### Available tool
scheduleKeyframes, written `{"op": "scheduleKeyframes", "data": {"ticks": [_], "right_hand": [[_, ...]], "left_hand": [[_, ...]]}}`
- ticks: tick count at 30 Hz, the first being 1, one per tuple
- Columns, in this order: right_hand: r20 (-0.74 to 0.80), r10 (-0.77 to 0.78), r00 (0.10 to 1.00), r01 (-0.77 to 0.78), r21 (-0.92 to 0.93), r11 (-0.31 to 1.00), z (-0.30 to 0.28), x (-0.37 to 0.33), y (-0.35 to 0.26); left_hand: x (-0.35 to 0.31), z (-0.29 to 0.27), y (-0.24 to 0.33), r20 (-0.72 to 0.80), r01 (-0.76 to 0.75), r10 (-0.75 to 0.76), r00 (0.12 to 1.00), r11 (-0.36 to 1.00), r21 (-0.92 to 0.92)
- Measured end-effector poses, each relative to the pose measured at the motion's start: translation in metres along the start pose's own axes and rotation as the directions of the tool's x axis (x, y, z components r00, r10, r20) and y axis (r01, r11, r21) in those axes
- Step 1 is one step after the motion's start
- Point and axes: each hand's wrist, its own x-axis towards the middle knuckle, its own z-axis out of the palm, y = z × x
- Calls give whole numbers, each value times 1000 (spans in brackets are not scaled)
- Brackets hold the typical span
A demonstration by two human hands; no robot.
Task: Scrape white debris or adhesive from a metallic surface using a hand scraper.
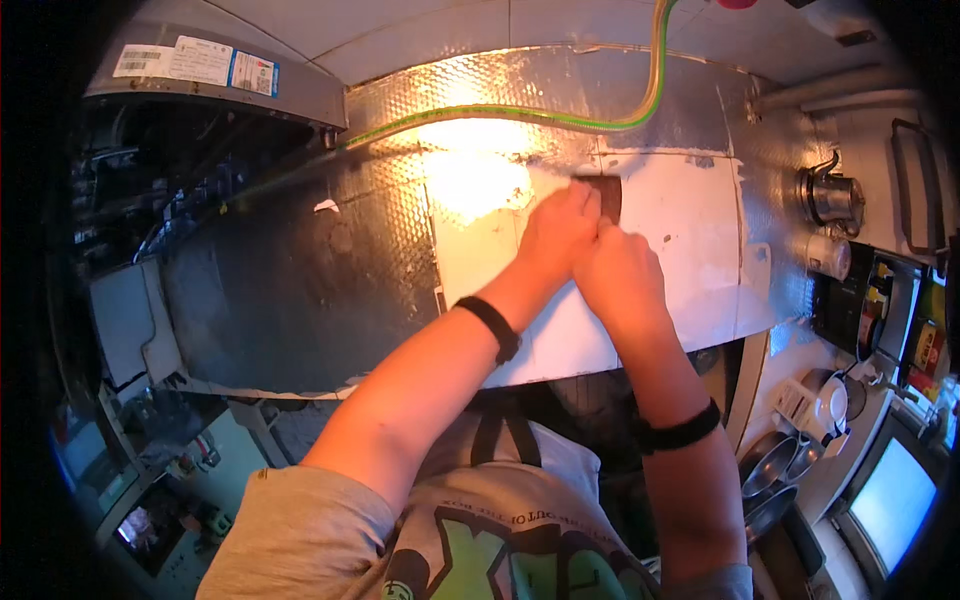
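Note:
Both my hands meet over the white sheet (pixel 690 215) that covers the middle of the worktop. My left hand (pixel 562 225) is closed, its fingertips bunched at the near-left side of a flat, dark brown rectangular piece (pixel 605 192). What kind of thing this piece is cannot be made out. Just to the right and nearer, my right hand (pixel 618 268) is closed too, its knuckles up and its fingertips hidden. Whether it also grips the piece does not show. Dark bands circle both wrists.
A clear green-striped hose (pixel 520 114) runs along the back over shiny embossed foil (pixel 470 70). A dark metal appliance (pixel 215 85) stands at the back left. To the right are a metal kettle (pixel 832 197), a white jar (pixel 828 256), metal pans (pixel 768 463) and a screen (pixel 895 500).

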Motion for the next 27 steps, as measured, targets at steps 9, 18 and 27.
{"op": "scheduleKeyframes", "data": {"ticks": [9, 18, 27], "right_hand": [[25, 7, 1000, -6, -16, 1000, -4, -7, -5], [35, 9, 999, -10, 5, 1000, 0, -8, -7], [53, 4, 999, -5, 21, 1000, 6, -7, -5]], "left_hand": [[-7, -4, 1, -9, 18, -18, 1000, 1000, 2], [-4, -8, -5, 71, 68, -66, 995, 997, -28], [-9, -5, -7, 33, 43, -43, 999, 999, 2]]}}
